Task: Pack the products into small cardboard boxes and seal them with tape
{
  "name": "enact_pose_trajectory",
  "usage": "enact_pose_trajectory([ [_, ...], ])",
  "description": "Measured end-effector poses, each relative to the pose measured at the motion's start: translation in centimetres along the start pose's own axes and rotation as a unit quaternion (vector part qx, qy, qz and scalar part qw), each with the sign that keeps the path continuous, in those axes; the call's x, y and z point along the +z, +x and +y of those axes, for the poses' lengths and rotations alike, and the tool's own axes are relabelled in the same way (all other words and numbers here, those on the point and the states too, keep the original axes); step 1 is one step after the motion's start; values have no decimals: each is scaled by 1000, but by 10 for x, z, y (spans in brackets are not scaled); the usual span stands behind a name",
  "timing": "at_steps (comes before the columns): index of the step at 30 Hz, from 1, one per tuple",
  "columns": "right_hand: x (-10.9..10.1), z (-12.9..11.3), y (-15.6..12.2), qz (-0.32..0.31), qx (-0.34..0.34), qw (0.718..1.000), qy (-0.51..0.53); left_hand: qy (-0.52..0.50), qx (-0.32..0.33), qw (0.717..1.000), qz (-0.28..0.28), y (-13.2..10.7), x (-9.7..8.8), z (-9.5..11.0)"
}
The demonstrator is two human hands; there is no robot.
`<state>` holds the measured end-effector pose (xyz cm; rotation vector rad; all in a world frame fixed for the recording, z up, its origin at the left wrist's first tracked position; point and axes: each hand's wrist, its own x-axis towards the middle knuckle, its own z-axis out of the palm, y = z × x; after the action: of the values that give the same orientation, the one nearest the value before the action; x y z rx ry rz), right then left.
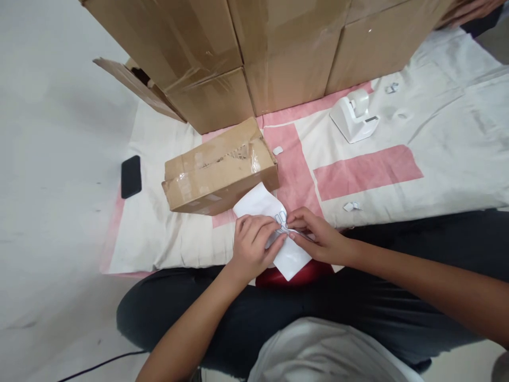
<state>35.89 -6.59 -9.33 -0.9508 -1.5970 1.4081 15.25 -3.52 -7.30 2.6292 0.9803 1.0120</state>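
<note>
A white paper sheet (292, 260) is held over my lap, pinched and creased in its middle. Small grey-outlined pieces (281, 217) show at the crease; I cannot tell whether they are loose or part of the sheet. My left hand (254, 241) grips the sheet from the left, thumb and fingertips closed at the crease. From the right, my right hand (316, 236) pinches the same spot, its fingertips close to the left ones. Below the sheet, a shiny red thing (298, 275) lies between my legs, mostly covered.
Just ahead lies a taped cardboard box (218, 170); large stacked cartons (290, 79) stand behind it. A white tape dispenser (353, 119) sits to the right, small paper scraps (352, 206) nearer. A black phone (131, 176) lies left. Another person's hand (473, 10) shows top right.
</note>
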Motion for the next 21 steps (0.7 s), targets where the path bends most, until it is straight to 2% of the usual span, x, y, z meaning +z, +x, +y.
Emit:
enact_pose_trajectory([
  [9, 2, 1, -2, 33, 7, 999, -10, -35, -5, 999, -13, -5, 4, -1],
  [14, 0, -3, 3, 77, 18, 996, -31, -63, 30, 997, -26, -5, 0, 1],
  [17, -20, -8, 9, 111, 28, 990, -83, -60, 49, 997, -31, -6, -1, 2],
  [21, -66, -18, 14, 138, 53, 972, -183, -62, 39, 997, -34, -8, 2, -2],
])
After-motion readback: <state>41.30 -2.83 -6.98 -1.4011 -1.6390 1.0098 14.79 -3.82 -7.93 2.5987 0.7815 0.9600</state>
